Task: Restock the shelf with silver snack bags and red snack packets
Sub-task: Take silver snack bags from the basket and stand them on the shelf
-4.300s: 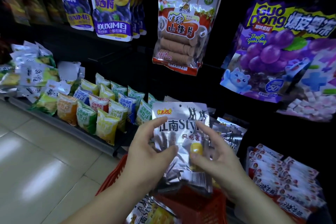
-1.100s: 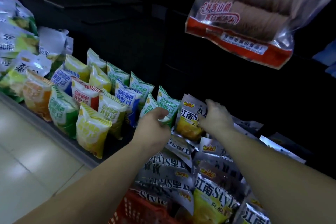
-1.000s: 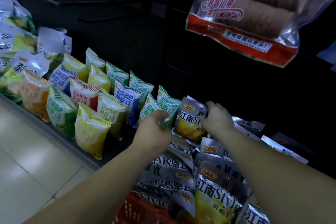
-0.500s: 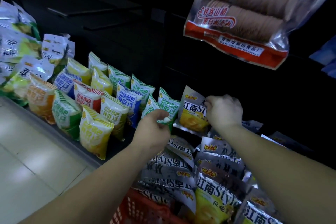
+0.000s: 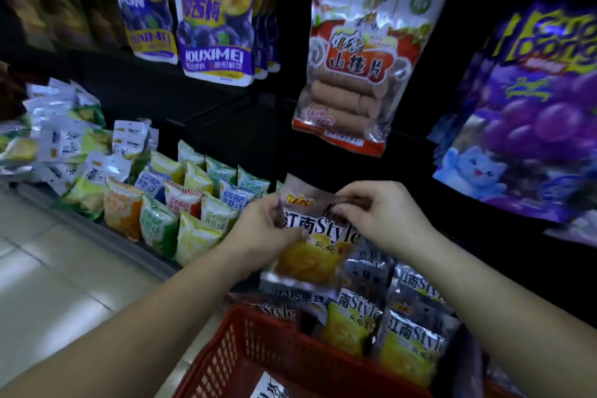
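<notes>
Nearest the camera, a red basket holds more silver stock. Just beyond it, both hands pinch one silver snack bag by its top corners, left hand on the left edge, right hand on the right, above the silver bags already on the shelf. Slick foil could slip from such light pinches, or the bag could topple its neighbours. No red snack packets are visible. Farther back hang the purple pouches.

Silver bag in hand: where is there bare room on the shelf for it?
Dark bare shelf behind the small colourful packets, below the hanging haw-roll bag. Crowded: the silver bags beside the red basket, under both hands.
</notes>
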Available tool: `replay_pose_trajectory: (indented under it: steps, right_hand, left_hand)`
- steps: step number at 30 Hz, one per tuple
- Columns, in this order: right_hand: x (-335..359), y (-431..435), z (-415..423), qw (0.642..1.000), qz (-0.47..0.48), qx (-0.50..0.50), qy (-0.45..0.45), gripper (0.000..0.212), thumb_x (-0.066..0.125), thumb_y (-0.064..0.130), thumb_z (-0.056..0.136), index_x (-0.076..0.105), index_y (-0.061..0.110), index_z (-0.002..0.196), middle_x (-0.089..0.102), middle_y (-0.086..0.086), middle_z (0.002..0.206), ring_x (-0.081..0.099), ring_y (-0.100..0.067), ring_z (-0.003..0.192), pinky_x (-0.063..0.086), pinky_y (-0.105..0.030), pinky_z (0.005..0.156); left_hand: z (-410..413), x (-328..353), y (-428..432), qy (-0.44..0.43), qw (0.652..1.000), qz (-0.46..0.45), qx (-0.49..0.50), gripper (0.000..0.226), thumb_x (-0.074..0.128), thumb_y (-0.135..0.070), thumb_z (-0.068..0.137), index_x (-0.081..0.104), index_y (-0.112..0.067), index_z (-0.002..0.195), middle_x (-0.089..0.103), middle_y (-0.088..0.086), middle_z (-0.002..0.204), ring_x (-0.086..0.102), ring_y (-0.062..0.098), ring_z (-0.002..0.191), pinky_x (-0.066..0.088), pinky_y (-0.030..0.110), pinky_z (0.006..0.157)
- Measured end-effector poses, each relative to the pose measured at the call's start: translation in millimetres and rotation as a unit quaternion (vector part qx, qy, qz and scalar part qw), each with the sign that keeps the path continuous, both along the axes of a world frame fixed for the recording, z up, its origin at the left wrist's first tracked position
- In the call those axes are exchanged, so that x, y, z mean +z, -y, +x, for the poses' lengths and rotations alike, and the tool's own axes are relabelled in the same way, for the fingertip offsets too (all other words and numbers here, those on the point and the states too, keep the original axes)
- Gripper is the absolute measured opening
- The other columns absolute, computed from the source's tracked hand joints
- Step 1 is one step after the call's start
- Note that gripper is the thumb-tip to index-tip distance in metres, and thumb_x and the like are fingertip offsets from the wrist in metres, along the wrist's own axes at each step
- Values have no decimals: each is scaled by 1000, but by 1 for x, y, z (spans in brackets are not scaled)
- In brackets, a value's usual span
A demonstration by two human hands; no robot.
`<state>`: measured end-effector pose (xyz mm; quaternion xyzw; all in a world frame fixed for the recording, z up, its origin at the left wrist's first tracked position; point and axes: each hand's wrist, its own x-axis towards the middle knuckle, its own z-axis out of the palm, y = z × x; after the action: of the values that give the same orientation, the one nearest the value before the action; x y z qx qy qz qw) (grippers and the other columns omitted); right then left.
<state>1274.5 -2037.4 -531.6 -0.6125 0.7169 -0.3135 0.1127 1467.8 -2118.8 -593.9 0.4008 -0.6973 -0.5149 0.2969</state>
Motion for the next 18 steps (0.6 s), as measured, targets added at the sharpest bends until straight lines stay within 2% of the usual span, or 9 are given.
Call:
replay_pose_trajectory:
  steps: [2,4,6,8,9,12,14,16,18]
  right_hand:
    - [10,-30,4,996,-73,-29,47,29,82,30,85,74,34,113,64,21,103,61,7,93,54,-25,85]
    - [9,-66,10,990,-103,-58,82,63,84,35,83,55,46,138,47,19,121,53,7,98,49,-17,85]
    - [-2,-99,23,986,-95,-55,127,85,84,32,83,35,59,148,36,19,132,50,2,104,51,-26,93]
    - [-19,-123,36,977,-93,-42,188,84,81,23,87,36,61,146,40,26,142,49,3,125,50,-39,106]
    - [-26,-131,41,967,-101,-45,229,79,80,19,88,42,59,144,44,31,144,48,4,132,49,-42,108]
    - [-36,-144,43,946,-113,-72,297,67,80,16,88,52,53,137,50,41,138,49,12,130,49,-37,108]
    - [-39,-145,39,952,-96,-69,281,62,79,19,89,54,55,133,50,43,136,43,18,130,44,-32,112]
    - [-41,-144,37,956,-79,-63,275,61,78,19,89,55,56,132,51,39,138,44,13,133,44,-34,111]
    - [-42,-142,35,950,-85,-49,297,60,78,15,89,58,52,132,55,35,137,52,9,127,50,-31,103]
  left_hand:
    - [8,19,-33,-25,1000,-1,-11,28,85,-16,83,69,-24,105,72,-4,82,69,13,78,58,22,69]
    - [14,32,-63,-22,1000,-13,1,26,84,-25,84,64,-21,101,58,5,74,56,11,60,49,21,53]
    - [16,40,-88,-54,998,10,16,30,84,-27,84,62,-17,101,54,12,75,51,12,53,45,24,47]
    - [15,41,-106,-66,998,10,22,30,84,-26,85,63,-22,107,56,6,79,53,11,60,47,25,54]
    - [13,41,-115,-83,996,6,21,32,82,-22,86,63,-29,111,63,-5,84,59,6,68,49,20,61]
    - [11,38,-139,-113,993,-4,32,76,79,-20,89,37,-56,141,56,-49,101,61,-19,92,51,8,69]
    - [10,32,-146,-93,994,-42,24,82,78,-23,90,31,-64,143,50,-50,114,57,-17,104,51,12,77]
    - [11,30,-145,-61,995,-77,8,64,79,-27,90,47,-64,133,52,-35,125,52,-11,116,50,20,88]
    - [10,28,-141,-67,995,-72,20,52,80,-25,88,60,-58,125,57,-23,120,54,-6,116,53,27,93]
